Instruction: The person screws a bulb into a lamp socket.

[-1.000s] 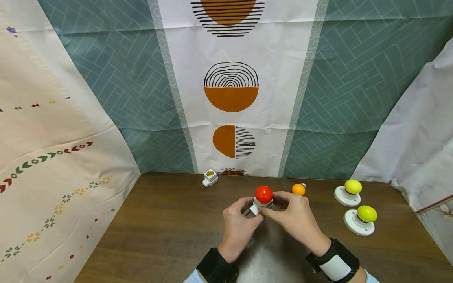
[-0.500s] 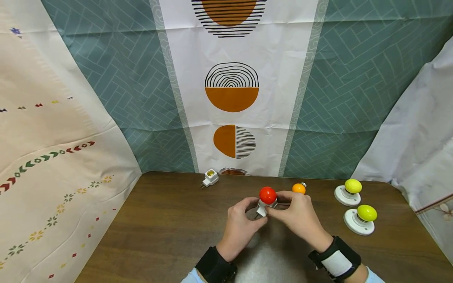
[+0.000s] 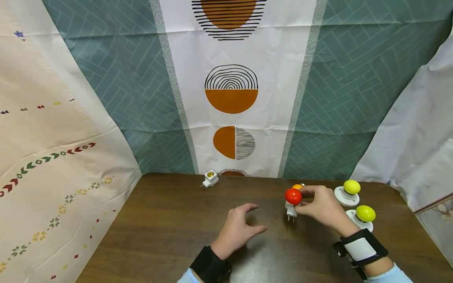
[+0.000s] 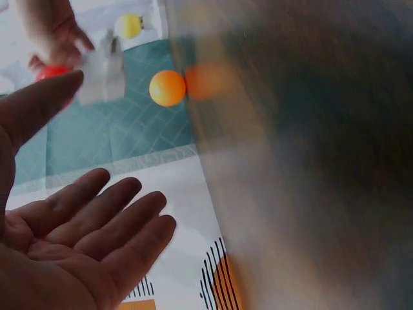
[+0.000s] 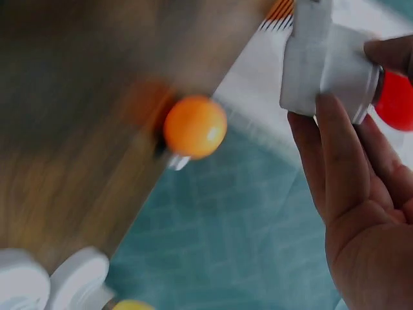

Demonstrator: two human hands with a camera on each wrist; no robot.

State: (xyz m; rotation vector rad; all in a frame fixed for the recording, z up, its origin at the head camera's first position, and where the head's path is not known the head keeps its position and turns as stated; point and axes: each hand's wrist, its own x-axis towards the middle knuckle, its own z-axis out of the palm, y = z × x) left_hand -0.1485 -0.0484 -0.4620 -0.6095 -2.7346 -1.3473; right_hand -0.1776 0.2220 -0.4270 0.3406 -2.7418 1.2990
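Observation:
My right hand (image 3: 323, 207) grips a white plug-in bulb socket (image 3: 291, 208) with a red bulb (image 3: 293, 196) seated in it. Its prongs point down toward the front, held above the table. In the right wrist view, thumb and fingers pinch the socket (image 5: 342, 71) from opposite sides. My left hand (image 3: 236, 227) is apart to the left, its thumb and fingers spread and holding nothing. The left wrist view shows that palm (image 4: 71, 265) bare. An orange bulb (image 3: 298, 186) lies just behind the red one, partly hidden by it.
Two yellow-green bulbs (image 3: 366, 213) (image 3: 352, 186) sit in round white bases to the right, the nearer base partly covered by my right wrist. A second white plug-in socket (image 3: 210, 178), without a bulb, lies at the back edge of the brown table (image 3: 159, 220). Patterned cloth (image 3: 279, 98) hangs behind.
Both hands were on the socket with the red bulb. My left hand has let go and opened, while my right hand has carried the socket to the right.

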